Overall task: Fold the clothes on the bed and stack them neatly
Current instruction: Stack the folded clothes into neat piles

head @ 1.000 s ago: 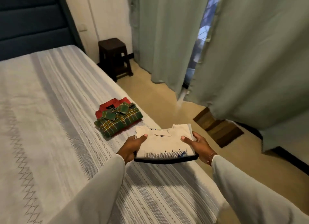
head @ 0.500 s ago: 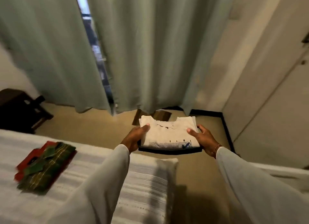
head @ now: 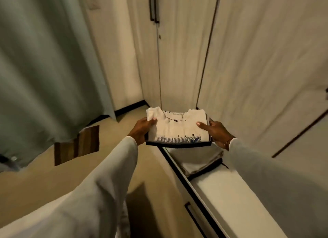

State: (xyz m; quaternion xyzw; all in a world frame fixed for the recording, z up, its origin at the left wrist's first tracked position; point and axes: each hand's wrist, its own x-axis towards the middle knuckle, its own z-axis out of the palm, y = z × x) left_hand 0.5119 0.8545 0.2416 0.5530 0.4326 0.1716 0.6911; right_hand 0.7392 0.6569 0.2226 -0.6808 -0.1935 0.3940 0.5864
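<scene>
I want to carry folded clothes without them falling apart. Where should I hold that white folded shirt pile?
Hold the folded shirt pile at its two short side edges, coming in from left and right. It lies flat, so the left hand and right hand each put fingers beneath and a thumb on top, keeping the layers together.

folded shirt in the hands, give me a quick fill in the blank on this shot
1. The folded shirt is held by ____ hands.
2. It lies on a second folded garment whose edge is ____ in colour.
3. The striped mat lies on the ____.
Missing: both; dark; floor
</scene>
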